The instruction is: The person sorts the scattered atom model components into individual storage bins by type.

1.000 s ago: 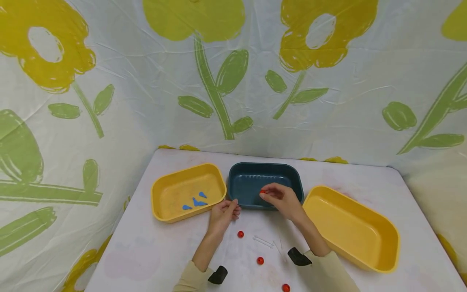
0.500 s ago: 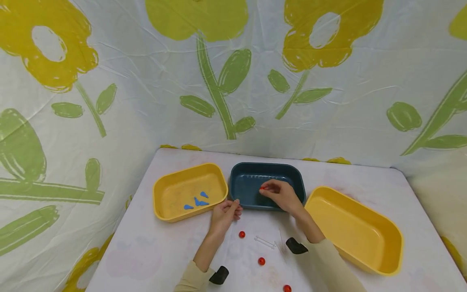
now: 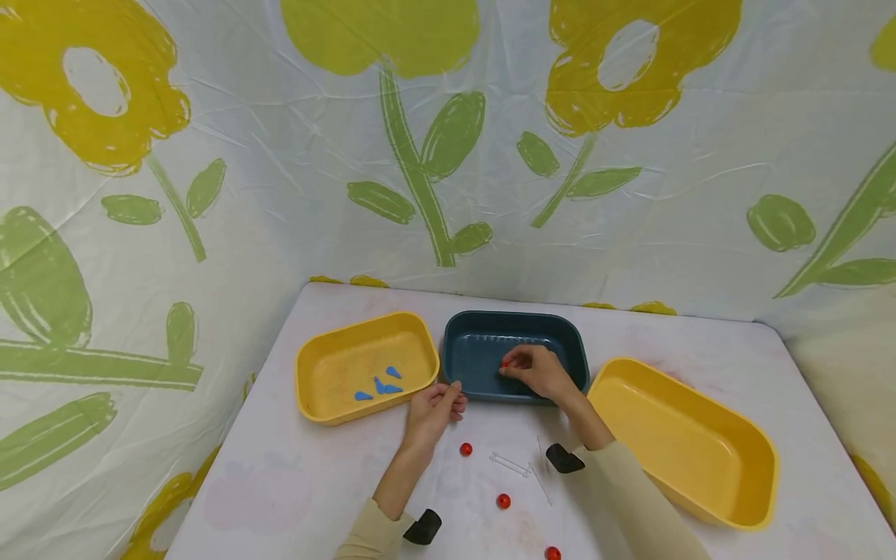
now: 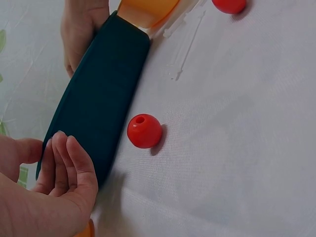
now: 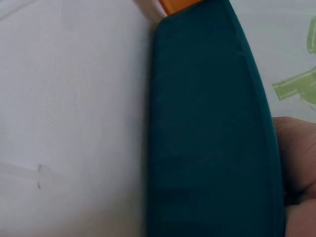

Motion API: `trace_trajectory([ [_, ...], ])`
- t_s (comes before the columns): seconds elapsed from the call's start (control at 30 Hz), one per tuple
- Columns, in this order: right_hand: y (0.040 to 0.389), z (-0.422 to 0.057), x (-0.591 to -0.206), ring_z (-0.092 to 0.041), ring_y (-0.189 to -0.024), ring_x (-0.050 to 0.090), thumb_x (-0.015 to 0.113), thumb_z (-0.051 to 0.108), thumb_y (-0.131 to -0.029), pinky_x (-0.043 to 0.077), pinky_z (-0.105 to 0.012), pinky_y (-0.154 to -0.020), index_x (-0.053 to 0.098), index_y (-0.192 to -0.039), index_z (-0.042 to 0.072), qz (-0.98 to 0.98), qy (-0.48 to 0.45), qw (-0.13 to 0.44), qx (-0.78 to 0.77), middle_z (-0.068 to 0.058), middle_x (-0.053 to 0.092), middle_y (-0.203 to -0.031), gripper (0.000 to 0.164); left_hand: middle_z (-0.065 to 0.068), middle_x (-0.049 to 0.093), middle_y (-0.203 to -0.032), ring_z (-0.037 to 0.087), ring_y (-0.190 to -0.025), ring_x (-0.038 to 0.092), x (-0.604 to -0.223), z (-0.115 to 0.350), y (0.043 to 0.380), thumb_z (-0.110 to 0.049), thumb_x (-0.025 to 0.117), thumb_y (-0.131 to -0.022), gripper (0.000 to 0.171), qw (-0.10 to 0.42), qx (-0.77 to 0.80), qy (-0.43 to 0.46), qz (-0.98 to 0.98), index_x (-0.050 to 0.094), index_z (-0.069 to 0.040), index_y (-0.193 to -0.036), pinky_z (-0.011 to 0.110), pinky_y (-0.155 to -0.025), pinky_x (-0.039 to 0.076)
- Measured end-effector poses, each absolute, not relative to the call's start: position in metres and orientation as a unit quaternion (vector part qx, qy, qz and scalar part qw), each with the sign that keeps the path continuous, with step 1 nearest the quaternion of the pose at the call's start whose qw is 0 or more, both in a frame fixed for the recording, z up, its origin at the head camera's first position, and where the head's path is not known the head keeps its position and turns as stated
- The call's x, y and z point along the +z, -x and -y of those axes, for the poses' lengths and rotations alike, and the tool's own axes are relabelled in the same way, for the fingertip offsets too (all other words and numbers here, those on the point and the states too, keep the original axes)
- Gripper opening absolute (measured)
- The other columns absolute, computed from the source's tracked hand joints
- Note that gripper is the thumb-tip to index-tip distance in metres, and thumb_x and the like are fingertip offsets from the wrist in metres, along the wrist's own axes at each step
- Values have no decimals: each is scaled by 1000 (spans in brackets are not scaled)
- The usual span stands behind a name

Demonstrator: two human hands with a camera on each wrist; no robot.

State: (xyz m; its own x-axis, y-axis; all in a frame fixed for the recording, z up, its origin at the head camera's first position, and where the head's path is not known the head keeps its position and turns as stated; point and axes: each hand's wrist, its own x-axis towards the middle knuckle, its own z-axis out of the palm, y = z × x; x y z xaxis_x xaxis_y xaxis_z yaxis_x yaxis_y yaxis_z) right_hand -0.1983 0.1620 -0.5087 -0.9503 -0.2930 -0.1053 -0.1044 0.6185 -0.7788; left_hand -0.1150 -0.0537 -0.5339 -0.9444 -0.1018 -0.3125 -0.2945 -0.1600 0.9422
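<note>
In the head view, a dark teal plastic bin [image 3: 483,398] stands at the table's middle back. My right hand [image 3: 542,372] reaches over its front wall and pinches a red bead [image 3: 505,364] inside. The right wrist view shows only part of that hand behind the bin's wall; the bead is hidden there. My left hand [image 3: 428,412] holds the bin's front left rim, its thumb over the edge and fingers against the outer wall, as the left wrist view shows. Nearby on the cloth lies a red bead [image 4: 144,131] with a hole through it.
Left stands a yellow bin [image 3: 336,334] with several blue drop-shaped pieces [image 3: 381,385]. Another yellow bin [image 3: 700,435] stands at the right. Two more red beads, one nearer [image 3: 503,501], and thin clear plastic sticks [image 3: 511,464] lie in front.
My right hand, still pinching the bead, has shifted slightly within the teal bin, its forearm moving up a little. The left hand stays at the rim.
</note>
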Motion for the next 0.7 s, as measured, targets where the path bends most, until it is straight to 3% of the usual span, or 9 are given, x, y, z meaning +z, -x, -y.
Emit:
trace_trajectory([
  [0.7,205,-163,-515,-20,-83,64,78,6,-91,57,-40,-82,71,-100,-4,-894,137,123,-409,-9,71,-90,16,11,74,-88,19,-76,68,-535,53,116,-26,68,-101,30,66,749,159,-640,69,4,-102,25,-72,59],
])
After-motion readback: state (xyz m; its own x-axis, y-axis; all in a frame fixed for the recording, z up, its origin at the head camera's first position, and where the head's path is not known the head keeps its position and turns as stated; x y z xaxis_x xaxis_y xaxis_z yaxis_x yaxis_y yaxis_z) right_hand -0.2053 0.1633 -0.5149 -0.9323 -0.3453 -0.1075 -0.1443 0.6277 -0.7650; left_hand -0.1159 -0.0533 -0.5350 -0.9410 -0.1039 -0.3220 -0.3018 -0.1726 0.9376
